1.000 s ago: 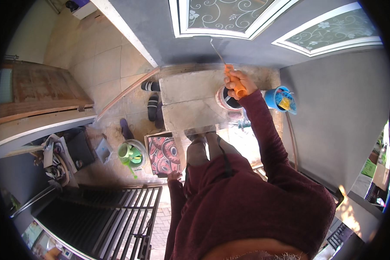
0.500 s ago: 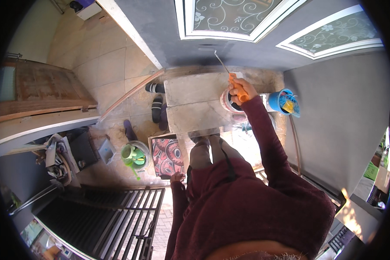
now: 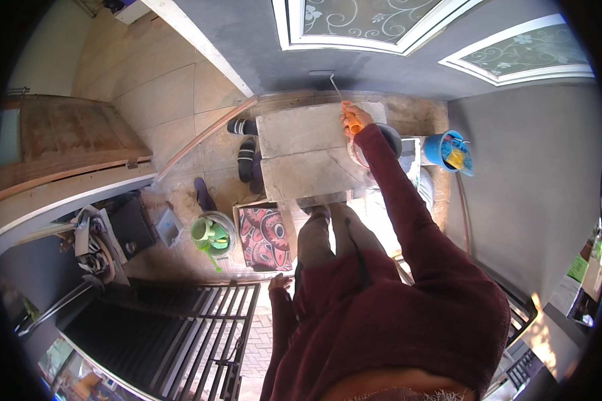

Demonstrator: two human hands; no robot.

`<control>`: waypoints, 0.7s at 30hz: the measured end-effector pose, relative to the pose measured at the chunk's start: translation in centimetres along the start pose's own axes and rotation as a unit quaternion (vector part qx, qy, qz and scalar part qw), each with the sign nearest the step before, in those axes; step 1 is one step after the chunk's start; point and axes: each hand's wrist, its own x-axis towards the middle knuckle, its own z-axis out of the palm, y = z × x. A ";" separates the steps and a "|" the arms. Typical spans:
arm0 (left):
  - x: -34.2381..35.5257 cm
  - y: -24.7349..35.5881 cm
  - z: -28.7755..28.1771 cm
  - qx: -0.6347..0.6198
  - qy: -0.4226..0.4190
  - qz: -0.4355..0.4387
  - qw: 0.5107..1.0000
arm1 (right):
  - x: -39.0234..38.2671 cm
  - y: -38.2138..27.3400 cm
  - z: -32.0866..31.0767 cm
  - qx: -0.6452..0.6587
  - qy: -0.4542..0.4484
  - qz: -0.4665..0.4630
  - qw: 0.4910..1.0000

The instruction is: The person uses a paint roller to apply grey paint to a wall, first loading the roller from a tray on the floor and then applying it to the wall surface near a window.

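Note:
My right hand (image 3: 356, 119) is closed around the orange handle of a paint roller (image 3: 346, 105). The roller's thin metal rod reaches forward, and its head rests against the lower part of the grey wall (image 3: 408, 77), below a window. Under my right forearm stands a paint bucket (image 3: 389, 139) with dark grey inside, partly hidden by the sleeve. It sits at the right end of a pale slab platform (image 3: 308, 160). Low at my left side hangs my left hand (image 3: 279, 283), its fingers loosely apart with nothing in them.
A blue bucket (image 3: 441, 148) holding a bag stands by the right wall. Left of the platform lie dark slippers (image 3: 246, 159) and a patterned mat (image 3: 264, 237). Further left are a pail with a green dipper (image 3: 201, 230) and a metal gate (image 3: 214, 334).
My right hand has moved left and slightly forward with the roller, uncovering more of the bucket. The roller head has shifted slightly along the wall. My left hand stays low at my side.

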 end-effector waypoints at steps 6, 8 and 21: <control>1.3 2.8 0.9 0.082 -0.036 -0.030 0.996 | 5.1 0.5 -2.7 -0.033 0.044 -0.028 0.998; 1.0 7.5 4.0 0.131 -0.097 -0.030 0.986 | 3.6 1.3 -2.5 -0.056 0.063 -0.012 0.996; 0.7 27.5 29.0 -0.076 -0.253 0.182 0.947 | -18.2 14.1 1.7 -0.512 -0.025 -0.089 0.854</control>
